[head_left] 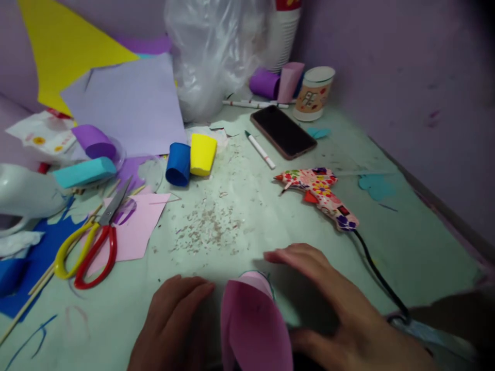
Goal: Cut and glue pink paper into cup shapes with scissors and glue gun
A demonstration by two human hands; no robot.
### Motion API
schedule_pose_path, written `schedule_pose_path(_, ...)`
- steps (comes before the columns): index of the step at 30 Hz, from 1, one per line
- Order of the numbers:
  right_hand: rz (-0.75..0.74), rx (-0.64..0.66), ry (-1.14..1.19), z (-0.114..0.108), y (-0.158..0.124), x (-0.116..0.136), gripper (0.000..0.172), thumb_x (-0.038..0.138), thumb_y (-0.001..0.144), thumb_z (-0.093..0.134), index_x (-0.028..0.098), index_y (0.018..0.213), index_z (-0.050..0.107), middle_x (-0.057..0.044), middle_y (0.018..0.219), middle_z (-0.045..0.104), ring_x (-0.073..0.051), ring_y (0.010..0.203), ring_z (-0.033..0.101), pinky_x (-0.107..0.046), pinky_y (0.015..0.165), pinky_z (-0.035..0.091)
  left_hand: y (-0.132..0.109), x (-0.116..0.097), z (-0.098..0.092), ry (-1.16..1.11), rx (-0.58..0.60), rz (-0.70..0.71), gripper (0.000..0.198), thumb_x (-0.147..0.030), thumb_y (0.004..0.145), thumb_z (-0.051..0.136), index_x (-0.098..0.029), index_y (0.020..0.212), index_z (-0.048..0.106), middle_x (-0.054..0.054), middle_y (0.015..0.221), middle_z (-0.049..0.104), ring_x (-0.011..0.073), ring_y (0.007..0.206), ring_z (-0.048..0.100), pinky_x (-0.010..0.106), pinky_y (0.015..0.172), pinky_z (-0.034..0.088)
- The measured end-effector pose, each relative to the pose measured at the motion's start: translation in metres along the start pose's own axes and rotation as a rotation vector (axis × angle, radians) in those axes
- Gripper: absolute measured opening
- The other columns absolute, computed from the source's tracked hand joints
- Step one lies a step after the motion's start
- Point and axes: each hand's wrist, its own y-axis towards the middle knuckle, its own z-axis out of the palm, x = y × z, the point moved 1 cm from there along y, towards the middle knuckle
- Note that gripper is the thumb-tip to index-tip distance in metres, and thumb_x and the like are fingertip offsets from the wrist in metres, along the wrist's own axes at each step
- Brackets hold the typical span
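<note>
A rolled pink paper piece point(259, 330) stands at the near edge of the table, between my two hands. My left hand point(174, 319) rests just to its left; the fingers stretch forward, a small gap separates them from the paper, and the thumb is out of sight. On the other side, my right hand point(332, 304) is spread wide with thumb and fingers apart. Its thumb tip is at the paper's right edge; whether it touches I cannot tell. Past my right hand lies a flower-patterned glue gun point(315, 190), its black cord running toward the near right.
Scissors point(100, 232) with yellow and red handles lie at left on pink paper point(135, 232). Small blue point(178, 165) and yellow point(203, 154) paper cups stand mid-table. A phone point(284, 131), a marker point(260, 149) and a printed paper cup point(315, 94) are farther back, near the wall.
</note>
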Motion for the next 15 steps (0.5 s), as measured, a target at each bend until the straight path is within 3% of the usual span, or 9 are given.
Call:
schedule_pose_path(4, 0.060, -0.035, -0.051, -0.006, -0.013, 0.003, 0.081, 0.037, 0.077, 0.072, 0.032, 0.145, 0.029, -0.007, 0.140, 0.047, -0.031, 0.132, 0.042, -0.045, 0.106, 0.046, 0.008, -0.004, 0.002, -0.074, -0.058, 0.017, 0.029, -0.012, 0.082, 0.052, -0.024, 0.107, 0.059, 0.005, 0.097, 0.071, 0.0211, 0.091, 0.067, 0.040, 0.091, 0.052)
schedule_pose_path(9, 0.047, -0.126, -0.096, -0.004, -0.013, 0.018, 0.067, 0.036, 0.083, 0.066, 0.036, 0.143, 0.035, -0.004, 0.140, 0.051, -0.034, 0.133, 0.043, -0.056, 0.112, 0.036, 0.008, -0.004, 0.016, -0.138, -0.203, 0.021, 0.031, -0.001, 0.079, 0.046, -0.020, 0.101, 0.058, 0.003, 0.087, 0.068, 0.0171, 0.083, 0.063, 0.045, 0.097, 0.041)
schedule_pose_path(11, 0.040, -0.099, -0.122, -0.004, -0.008, 0.023, 0.067, 0.032, 0.084, 0.064, 0.036, 0.144, 0.034, -0.004, 0.141, 0.051, -0.034, 0.132, 0.044, -0.057, 0.112, 0.036, 0.007, -0.003, 0.019, -0.183, -0.243, 0.021, 0.032, 0.001, 0.076, 0.046, -0.019, 0.099, 0.059, 0.003, 0.085, 0.068, 0.0168, 0.081, 0.062, 0.045, 0.097, 0.039)
schedule_pose_path(15, 0.022, 0.075, -0.238, -0.006, 0.005, 0.026, 0.075, 0.024, 0.082, 0.063, 0.036, 0.147, 0.027, -0.004, 0.147, 0.043, -0.033, 0.133, 0.044, -0.054, 0.108, 0.042, 0.003, -0.001, 0.022, -0.305, -0.309, -0.035, 0.032, 0.001, 0.076, 0.046, -0.019, 0.097, 0.061, 0.003, 0.085, 0.067, 0.0156, 0.080, 0.060, 0.044, 0.099, 0.036)
